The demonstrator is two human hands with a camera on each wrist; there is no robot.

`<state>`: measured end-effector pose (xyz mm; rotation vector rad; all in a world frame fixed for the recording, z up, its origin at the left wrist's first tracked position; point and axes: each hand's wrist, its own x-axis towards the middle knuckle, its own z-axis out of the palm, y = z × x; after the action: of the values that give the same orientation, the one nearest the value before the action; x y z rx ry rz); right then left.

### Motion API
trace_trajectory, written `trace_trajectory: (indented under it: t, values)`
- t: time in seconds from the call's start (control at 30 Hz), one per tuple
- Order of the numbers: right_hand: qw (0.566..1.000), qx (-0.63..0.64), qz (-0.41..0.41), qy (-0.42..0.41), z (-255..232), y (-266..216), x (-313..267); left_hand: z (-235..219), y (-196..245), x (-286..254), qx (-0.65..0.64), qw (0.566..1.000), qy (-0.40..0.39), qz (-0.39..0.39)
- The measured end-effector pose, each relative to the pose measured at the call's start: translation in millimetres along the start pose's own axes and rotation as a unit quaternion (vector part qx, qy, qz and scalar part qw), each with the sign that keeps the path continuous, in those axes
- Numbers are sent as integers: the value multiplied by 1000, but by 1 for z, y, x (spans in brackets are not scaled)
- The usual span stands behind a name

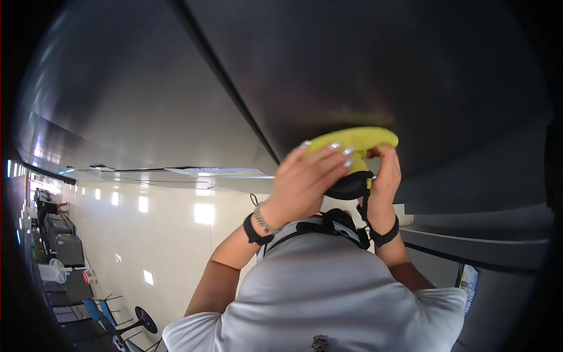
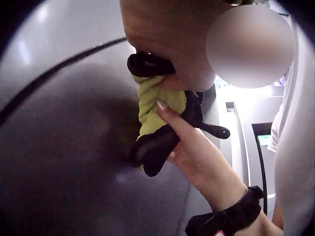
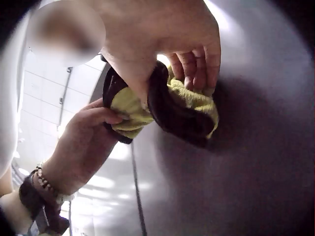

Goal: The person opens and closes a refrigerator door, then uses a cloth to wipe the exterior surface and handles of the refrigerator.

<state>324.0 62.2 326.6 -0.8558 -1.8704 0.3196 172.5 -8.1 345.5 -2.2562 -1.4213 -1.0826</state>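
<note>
Both hands are up against a dark grey metal panel (image 1: 363, 70), and between them is a yellow-green cloth (image 1: 358, 141) with a black part folded inside. The left hand (image 1: 305, 179) lies over the cloth with the fingers bent around its top edge; the painted nails press on the yellow fabric. The right hand (image 1: 384, 173) grips the same cloth from the right side, fingers curled around it, so the cloth is bunched tight between the two hands and touches the panel.

A thin dark seam (image 1: 229, 88) runs across the panel, just left of the cloth. The panel has much free surface to the left and right of the hands. On the far left the room opens: a shiny pale floor (image 1: 164, 234), a blue chair (image 1: 94, 308) and desks. At the right edge, a small printed label (image 1: 468, 281) shows, but its writing is too small to read.
</note>
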Motion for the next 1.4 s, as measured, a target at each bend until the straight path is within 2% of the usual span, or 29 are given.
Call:
trace_trajectory:
  t: [0.1, 0.13, 0.2, 0.37, 0.43, 0.47, 0.53, 0.57, 0.6, 0.67, 0.73, 0.8, 0.87, 0.93, 1.03, 1.1, 1.13, 1.23, 1.3, 1.4]
  values:
    - [985, 54, -160, 44, 22, -37, 34, -31, -13, -4, 39, 992, 102, -62]
    - [985, 27, -169, 26, 29, -40, 36, -30, -19, -7, 42, 992, 102, -64]
    - [984, 23, -169, 60, 49, -45, 32, -19, -36, -21, 47, 985, 149, -71]
    - [986, -11, -164, 24, 76, -25, -9, 33, -60, -91, 73, 987, 133, -49]
    - [988, -34, -152, -4, 84, -14, -28, 48, -62, -115, 40, 993, 59, -93]
    - [988, -39, -151, 7, 90, -3, -39, 54, -65, -125, 42, 995, 26, -84]
    - [985, -13, -167, -38, 98, 13, -55, 74, -78, -152, 89, 995, -10, -48]
    - [986, -8, -163, -42, 96, 8, -50, 86, -83, -161, 100, 994, 6, -39]
    - [986, -9, -164, -40, 91, -1, -42, 89, -80, -156, 100, 994, 7, -37]
    - [987, -19, -154, -48, 77, -24, -20, 87, -66, -138, -11, 986, 113, -120]
    - [988, -32, -150, -33, 64, -40, 2, 61, -55, -98, -10, 983, 145, -114]
    - [989, 68, -131, 15, 57, -56, 22, 40, -52, -62, 39, 973, 210, -92]
    - [987, 76, -138, 27, 62, -56, 27, 48, -63, -69, 72, 968, 228, -73]
    - [979, 24, -189, 76, 76, -42, 16, 62, -77, -74, 130, 956, 263, -31]
    - [983, 15, -172, 57, 80, -32, 3, 72, -78, -93, 106, 964, 243, -13]
    - [988, -1, -153, 32, 84, -22, -12, 78, -78, -111, 82, 980, 177, -31]
    - [988, 2, -153, 31, 86, -16, -22, 82, -77, -121, 85, 980, 176, -33]
    - [989, -54, -123, -70, 85, 5, -49, 101, -75, -147, 59, 995, 66, -53]
    - [983, -68, -166, -46, 78, 9, -52, 102, -73, -150, 77, 996, 11, -46]
    - [973, -79, -215, -20, 64, 4, -39, 86, -65, -127, 94, 995, 14, -11]
